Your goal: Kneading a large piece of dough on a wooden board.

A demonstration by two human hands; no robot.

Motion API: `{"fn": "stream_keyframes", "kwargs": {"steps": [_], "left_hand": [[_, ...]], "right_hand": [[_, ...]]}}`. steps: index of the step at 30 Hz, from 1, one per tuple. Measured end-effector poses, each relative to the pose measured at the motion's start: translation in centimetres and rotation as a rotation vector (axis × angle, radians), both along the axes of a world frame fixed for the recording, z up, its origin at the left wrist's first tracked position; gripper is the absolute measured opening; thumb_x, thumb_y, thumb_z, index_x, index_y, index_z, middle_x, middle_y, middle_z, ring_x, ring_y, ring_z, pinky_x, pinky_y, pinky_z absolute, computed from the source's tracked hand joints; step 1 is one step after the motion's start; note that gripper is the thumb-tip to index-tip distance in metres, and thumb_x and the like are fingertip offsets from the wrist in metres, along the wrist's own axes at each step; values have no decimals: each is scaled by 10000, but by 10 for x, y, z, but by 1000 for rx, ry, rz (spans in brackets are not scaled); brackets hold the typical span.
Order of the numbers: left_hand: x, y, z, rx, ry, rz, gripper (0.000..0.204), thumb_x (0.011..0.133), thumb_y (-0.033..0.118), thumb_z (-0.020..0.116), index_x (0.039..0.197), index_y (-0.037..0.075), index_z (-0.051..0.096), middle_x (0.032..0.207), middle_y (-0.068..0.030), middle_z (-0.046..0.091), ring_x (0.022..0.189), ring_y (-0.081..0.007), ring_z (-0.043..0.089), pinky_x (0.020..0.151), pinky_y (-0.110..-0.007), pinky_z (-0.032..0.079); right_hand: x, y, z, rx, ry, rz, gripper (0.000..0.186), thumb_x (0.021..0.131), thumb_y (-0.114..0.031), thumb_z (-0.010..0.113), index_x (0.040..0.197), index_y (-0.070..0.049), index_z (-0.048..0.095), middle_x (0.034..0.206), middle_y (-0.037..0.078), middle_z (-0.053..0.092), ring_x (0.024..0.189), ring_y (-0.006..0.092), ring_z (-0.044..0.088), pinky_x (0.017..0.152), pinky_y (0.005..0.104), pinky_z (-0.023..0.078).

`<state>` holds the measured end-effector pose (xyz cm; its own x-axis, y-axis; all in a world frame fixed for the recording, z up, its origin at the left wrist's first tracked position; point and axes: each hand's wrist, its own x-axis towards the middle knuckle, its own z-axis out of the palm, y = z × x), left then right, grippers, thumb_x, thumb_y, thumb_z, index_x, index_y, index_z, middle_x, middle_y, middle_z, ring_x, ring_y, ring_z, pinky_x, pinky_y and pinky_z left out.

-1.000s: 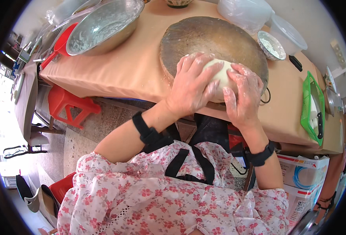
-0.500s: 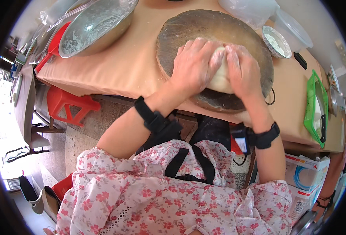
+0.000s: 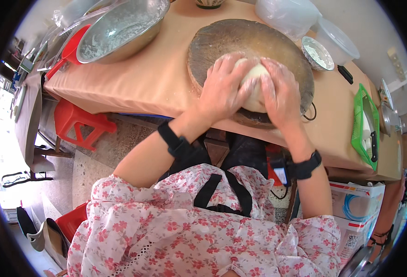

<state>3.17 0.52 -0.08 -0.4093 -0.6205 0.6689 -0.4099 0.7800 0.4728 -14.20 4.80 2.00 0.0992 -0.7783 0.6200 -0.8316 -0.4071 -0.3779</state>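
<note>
A smooth, pale ball of dough (image 3: 255, 98) rests near the front of a round wooden chopping board (image 3: 240, 39). My left hand (image 3: 225, 85) is wrapped over its left side, fingers pointing away from me. From the other side my right hand (image 3: 281, 92) cups the dough, its thumb close to the left thumb. Floury white smears cover the fingers of both hands. The dough shows between and beyond the thumbs; the palms' contact with it is hidden.
A large metal bowl (image 3: 141, 39) with floury residue and a red dipper (image 3: 67, 55) stand at the left. Beyond the board's right edge are a small bowl of flour (image 3: 317, 54) and a clear plastic tub (image 3: 336, 39). A green basket (image 3: 356, 134) holds a black-handled knife (image 3: 374, 147).
Both hands have spread slightly apart at the thumbs, so more of the dough shows. The whole view has shifted a little.
</note>
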Motion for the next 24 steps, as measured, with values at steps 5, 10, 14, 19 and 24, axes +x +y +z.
{"fn": "stream_keyframes", "kwargs": {"steps": [5,10,14,19,24], "left_hand": [[18,30,-31,-264,-16,-43,551,928,396,531,1348,39,509,1424,-262,384,1310,-521,354,1097,-578,292],[17,29,-33,-262,-37,-5,552,932,412,518,1340,40,511,1412,-254,397,1297,-502,375,1090,-560,300],[1,12,-15,-212,-61,87,488,939,342,532,1333,57,490,1343,-210,464,1227,-410,460,1026,-489,350],[-15,-15,3,4,-59,128,369,977,319,510,1281,110,522,1258,-156,534,1158,-369,519,969,-464,402],[-22,-34,16,303,-100,87,388,1002,368,479,1292,117,530,1208,-186,568,1146,-385,540,986,-438,425]], "right_hand": [[12,52,-19,-218,204,-18,476,914,-319,548,1326,-80,547,1351,178,498,1220,415,465,1036,511,351],[14,48,-22,-235,215,-34,482,908,-311,554,1335,-89,539,1370,168,481,1225,423,453,1043,520,337],[6,19,-14,-184,100,-22,428,912,-280,550,1285,-70,558,1286,172,534,1170,397,492,1002,492,379],[-12,-27,-6,63,-108,4,356,962,-292,493,1200,-48,597,1105,197,618,1049,403,564,911,462,441],[-27,-47,5,315,-309,25,431,988,-374,454,1185,-28,619,1129,229,630,1116,391,559,945,412,436]]}}
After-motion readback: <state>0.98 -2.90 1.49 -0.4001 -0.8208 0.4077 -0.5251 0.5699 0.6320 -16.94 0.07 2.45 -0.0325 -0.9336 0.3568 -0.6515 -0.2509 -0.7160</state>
